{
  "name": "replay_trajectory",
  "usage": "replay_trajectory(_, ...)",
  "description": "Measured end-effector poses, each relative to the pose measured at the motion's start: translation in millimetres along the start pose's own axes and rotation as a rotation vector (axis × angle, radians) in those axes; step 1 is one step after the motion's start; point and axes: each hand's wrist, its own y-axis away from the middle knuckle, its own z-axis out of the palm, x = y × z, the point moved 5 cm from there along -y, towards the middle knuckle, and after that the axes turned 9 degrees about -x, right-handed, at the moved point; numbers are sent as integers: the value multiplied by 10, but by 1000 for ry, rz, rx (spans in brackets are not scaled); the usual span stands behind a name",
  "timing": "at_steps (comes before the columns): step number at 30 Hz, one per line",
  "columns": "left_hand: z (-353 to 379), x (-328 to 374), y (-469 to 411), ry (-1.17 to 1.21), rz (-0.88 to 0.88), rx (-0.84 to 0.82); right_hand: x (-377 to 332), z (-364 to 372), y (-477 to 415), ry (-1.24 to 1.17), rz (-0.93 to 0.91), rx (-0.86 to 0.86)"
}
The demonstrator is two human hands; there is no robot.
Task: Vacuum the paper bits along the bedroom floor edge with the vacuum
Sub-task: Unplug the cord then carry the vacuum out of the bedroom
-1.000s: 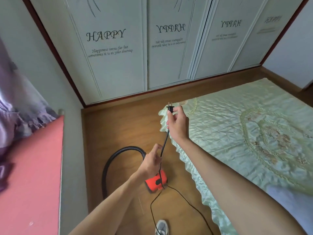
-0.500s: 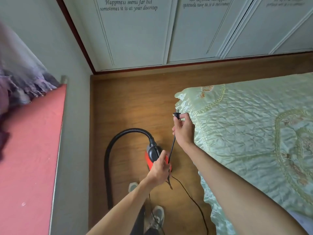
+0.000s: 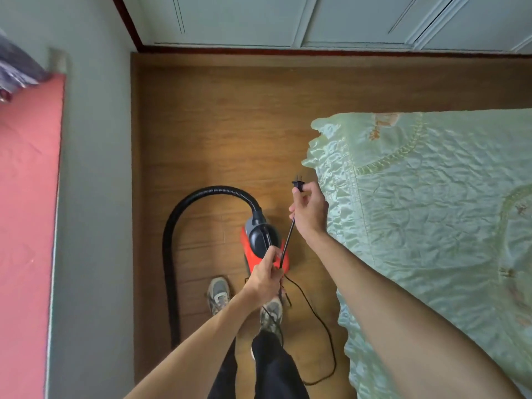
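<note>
A small red and black vacuum [image 3: 260, 240] stands on the wooden floor [image 3: 218, 125] between the wall and the bed. Its black hose [image 3: 184, 214] arcs left and runs back toward me. My right hand [image 3: 309, 211] pinches the black plug [image 3: 298, 185] of the power cord, prongs up. My left hand [image 3: 264, 277] grips the cord [image 3: 288, 240] lower down, just above the vacuum. The rest of the cord loops over the floor by my feet. No paper bits are visible.
A bed with a pale green satin cover [image 3: 431, 211] fills the right side. A grey wall [image 3: 95, 197] and a pink ledge [image 3: 26, 226] run along the left. White wardrobe doors [image 3: 316, 18] close the far end. My shoes [image 3: 218, 292] stand behind the vacuum.
My view has tilted downward, so the wardrobe lettering has left the frame and my feet appear. Both hands still hold the cord, with the plug now lower and nearer the vacuum.
</note>
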Motion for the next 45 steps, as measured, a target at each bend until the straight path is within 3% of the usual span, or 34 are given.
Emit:
replay_trajectory(6,157,-368,-340,70,-30,32,561,329,-331,126,39,-125)
replay_trajectory(18,877,-1690,-1290,241,-210,147,2327,1118,-838,216,91,-433)
replay_trajectory(25,1052,-2234,-1885,221,-283,234,3037,1470,-1183,335,14,-427)
replay_trajectory(33,1073,-2586,-2252,172,-324,392,3390,1814,-1398,352,-23,-449)
replay_trajectory(45,1119,-2879,-2638,233,-359,321,3593,1982,-1575,366,-14,-446)
